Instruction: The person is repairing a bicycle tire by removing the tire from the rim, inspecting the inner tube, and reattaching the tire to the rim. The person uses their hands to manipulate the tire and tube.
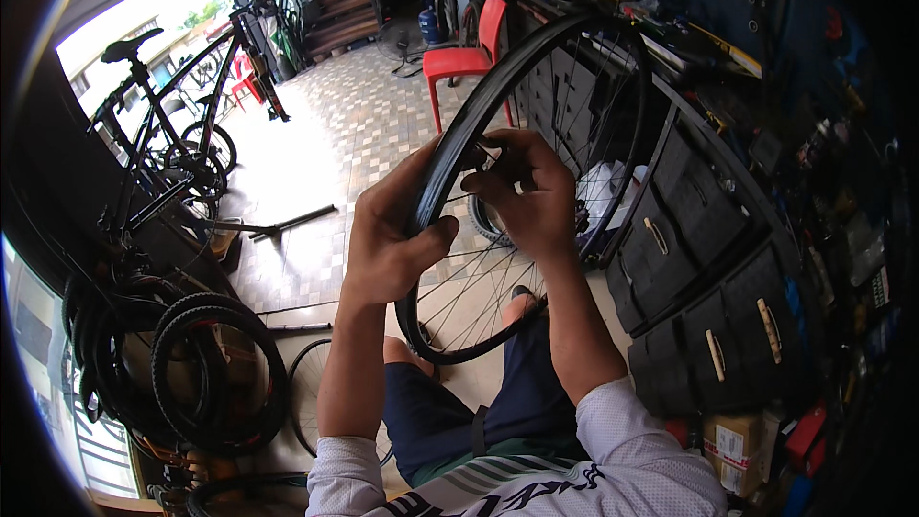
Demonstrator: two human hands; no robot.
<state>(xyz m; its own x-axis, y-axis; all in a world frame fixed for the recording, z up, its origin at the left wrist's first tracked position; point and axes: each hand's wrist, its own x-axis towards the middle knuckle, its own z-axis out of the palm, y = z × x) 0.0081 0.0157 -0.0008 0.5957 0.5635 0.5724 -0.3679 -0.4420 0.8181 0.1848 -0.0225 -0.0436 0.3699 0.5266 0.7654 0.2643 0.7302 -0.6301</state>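
Note:
A black spoked bicycle wheel rim [536,57] stands upright in front of me, its lower edge near my knees. My left hand [388,235] grips the rim's left side, thumb across its inner face. My right hand [526,191] is closed on the rim just to the right, fingers pinching something small and dark at the rim bed; what it is stays hidden. Thin silver spokes [469,287] fan out below both hands.
A black drawer cabinet [708,268] and cluttered workbench run along the right. A red plastic chair [469,53] stands behind the wheel. A black bicycle [163,144] is parked at left, with several tyres [215,373] piled below it. A cardboard box [732,440] sits low right.

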